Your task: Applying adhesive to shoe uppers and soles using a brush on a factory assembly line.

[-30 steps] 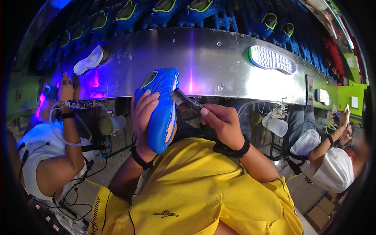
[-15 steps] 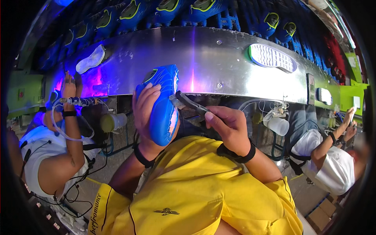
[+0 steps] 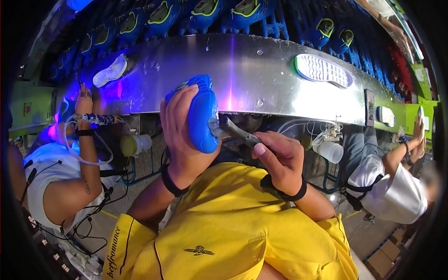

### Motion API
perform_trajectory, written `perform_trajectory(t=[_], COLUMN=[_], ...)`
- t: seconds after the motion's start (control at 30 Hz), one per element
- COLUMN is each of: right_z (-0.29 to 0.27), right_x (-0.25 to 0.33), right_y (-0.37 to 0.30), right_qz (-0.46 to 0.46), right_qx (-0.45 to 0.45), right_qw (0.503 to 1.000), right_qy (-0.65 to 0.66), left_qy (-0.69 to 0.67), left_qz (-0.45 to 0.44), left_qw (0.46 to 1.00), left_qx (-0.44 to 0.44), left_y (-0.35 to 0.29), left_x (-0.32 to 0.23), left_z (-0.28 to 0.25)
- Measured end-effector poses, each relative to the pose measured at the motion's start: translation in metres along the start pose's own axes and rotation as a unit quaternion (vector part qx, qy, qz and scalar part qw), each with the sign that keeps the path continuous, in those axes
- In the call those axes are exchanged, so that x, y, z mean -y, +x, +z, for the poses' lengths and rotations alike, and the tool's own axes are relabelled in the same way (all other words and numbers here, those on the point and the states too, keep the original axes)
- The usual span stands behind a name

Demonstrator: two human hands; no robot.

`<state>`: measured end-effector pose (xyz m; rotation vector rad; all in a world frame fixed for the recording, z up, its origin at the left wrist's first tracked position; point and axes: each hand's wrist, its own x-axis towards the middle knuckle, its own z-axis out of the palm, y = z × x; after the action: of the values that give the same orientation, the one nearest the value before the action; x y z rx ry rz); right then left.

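Observation:
My left hand (image 3: pixel 177 123) is wrapped round a blue shoe upper (image 3: pixel 202 116), holding it up in front of the metal bench's near edge with its rounded end toward me. In my right hand (image 3: pixel 282 156), thumb and fingers pinch the dark handle of a flat brush (image 3: pixel 240 132). Its pale bristles press against the shoe's right side, close to the rounded end. From this angle the shoe's bottom face is mostly hidden.
On the metal bench (image 3: pixel 172 60) lie a white sole (image 3: pixel 110 71) at left and a white-and-green sole (image 3: pixel 323 70) at right. Several blue shoe uppers (image 3: pixel 161 14) stand on racks behind. Co-workers (image 3: pixel 60 182) sit at both sides. Plastic cups (image 3: pixel 330 151) hang below the edge.
The shoe has been turned, so its pale bottom edge has gone from sight. The brush has moved slightly down and right along it. At far right, a co-worker's hands have come together.

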<state>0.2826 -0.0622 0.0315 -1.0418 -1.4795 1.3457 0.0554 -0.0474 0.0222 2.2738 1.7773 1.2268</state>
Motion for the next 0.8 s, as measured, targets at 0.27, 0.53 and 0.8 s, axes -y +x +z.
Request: perform_trajectory(t=[0.27,0.53,0.8], right_z=[-0.013,-0.034,-0.045], right_x=[0.019,0.047,0.047], right_y=[0.003,0.031,0.072], right_qz=[-0.084,-0.123,-0.212], right_qx=[-0.049,-0.078,-0.054], right_qw=[0.990,0.957,0.923], right_qy=[-0.105,-0.250,-0.317], left_qy=[0.020,0.028,0.004], left_qz=[-0.017,-0.038,-0.048], left_qw=[1.000,0.997,0.992], left_qx=[0.004,0.069,0.119], left_y=[0.022,0.054,0.074], left_x=[-0.004,-0.007,0.012], left_z=[0.012,0.004,-0.002])
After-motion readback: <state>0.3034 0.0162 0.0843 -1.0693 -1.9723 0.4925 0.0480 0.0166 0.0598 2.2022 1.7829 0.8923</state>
